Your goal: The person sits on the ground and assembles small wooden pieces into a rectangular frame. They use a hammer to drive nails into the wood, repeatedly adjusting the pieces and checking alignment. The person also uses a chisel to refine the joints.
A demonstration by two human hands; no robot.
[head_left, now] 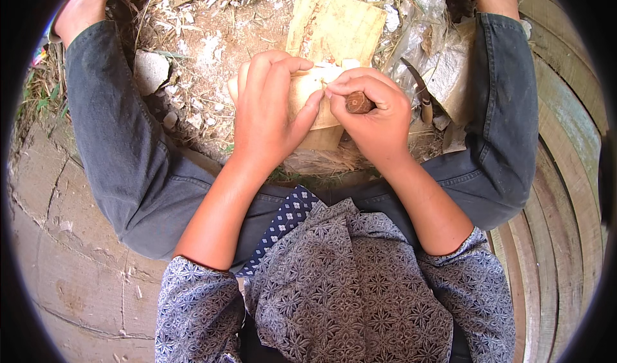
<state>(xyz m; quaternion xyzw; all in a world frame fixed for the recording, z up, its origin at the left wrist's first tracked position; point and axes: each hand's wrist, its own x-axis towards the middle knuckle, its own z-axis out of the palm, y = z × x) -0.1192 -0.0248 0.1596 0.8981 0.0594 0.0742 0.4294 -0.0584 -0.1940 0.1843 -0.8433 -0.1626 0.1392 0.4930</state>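
1. Had the left hand [267, 102] over the left part of a pale wooden piece [305, 90], with the index finger bent along its far side and the thumb laid across its face.
2. Held the piece between that thumb and those fingers, set well apart from each other; could not tell how far the other fingers reached beneath it.
3. Closed the right hand [382, 109] around a dark wooden handle [358, 102], with the butt end turned up toward the head camera.
4. Pinched the right thumb and forefinger nearly together at the right side of the piece, just beside the left thumb tip; could not make out the tool's working end behind those fingers.
5. Found the piece between the two hands, over the near half of a wooden board [344, 25], with the board's far edge and far right corner well beyond the fingertips.
6. Saw the board's near end jut out below the piece, above a weathered timber [328, 159].
7. Noticed a curved blade [416, 77] off the board's right edge, near crumpled clear plastic [424, 9].
8. Saw pale chips [196, 120] scattered on the soil off the board's left edge.
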